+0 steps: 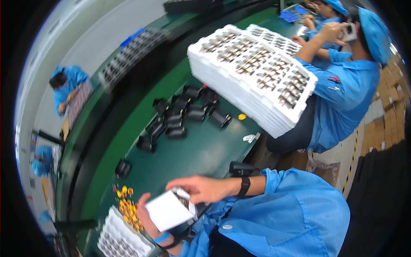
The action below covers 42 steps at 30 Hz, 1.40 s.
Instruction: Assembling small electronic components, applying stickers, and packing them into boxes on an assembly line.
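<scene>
A small white box [168, 210] is tilted in front of me above the green bench. My left hand [147, 217], with a blue band and a dark band at the wrist, is closed round its left side. My right hand [199, 188], a black watch on its wrist, grips the box's open upper right end, thumb and fingers on either side of the opening. Something dark and brownish shows inside; its kind is unclear. Beside my left hand lie several small yellow parts [128, 207]. A white moulded tray [122, 235] of metallic parts stands just below them.
Several black hollow housings [174, 118] lie on the green bench [201, 147]. A tall stack of white trays [244, 98] with metallic parts stands far right. A co-worker in blue [342, 92] sits beside it. Beyond the bench runs a dark conveyor [124, 92] carrying a tray [128, 53].
</scene>
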Tool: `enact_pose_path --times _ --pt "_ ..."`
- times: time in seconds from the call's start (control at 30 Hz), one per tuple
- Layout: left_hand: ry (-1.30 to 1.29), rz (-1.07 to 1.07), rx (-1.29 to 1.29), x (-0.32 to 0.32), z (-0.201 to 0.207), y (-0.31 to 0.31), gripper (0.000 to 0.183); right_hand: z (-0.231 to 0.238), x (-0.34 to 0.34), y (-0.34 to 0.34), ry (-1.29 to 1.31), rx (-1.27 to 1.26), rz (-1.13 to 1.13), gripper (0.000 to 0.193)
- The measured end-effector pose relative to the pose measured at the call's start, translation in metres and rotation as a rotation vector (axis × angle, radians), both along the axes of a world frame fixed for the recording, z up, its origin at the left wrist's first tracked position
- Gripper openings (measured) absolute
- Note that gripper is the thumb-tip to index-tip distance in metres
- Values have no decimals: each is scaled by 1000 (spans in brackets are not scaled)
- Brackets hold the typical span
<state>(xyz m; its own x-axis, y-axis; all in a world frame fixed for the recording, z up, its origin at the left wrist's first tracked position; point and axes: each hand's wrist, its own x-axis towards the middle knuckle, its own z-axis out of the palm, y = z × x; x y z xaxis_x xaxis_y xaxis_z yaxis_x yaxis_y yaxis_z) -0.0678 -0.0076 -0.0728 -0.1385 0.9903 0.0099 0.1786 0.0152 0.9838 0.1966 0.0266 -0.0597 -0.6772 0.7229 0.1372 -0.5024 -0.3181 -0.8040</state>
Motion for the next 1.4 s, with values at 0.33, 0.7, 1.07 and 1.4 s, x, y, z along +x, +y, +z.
enact_pose_path --times 0.33,0.7,1.07,1.4 --pt "424 112 264 -25 111 36 26 -25 34 35 -146 -9 -347 36" --pt "615 76 212 25 159 59 26 -18 -37 56 -352 -210 -329 38" --pt "192 649 433 -73 152 -116 53 -28 -22 78 -521 438 -312 78" --pt "-623 1568 498 49 -69 -436 61 -30 -19 29 -940 1066 -336 57"
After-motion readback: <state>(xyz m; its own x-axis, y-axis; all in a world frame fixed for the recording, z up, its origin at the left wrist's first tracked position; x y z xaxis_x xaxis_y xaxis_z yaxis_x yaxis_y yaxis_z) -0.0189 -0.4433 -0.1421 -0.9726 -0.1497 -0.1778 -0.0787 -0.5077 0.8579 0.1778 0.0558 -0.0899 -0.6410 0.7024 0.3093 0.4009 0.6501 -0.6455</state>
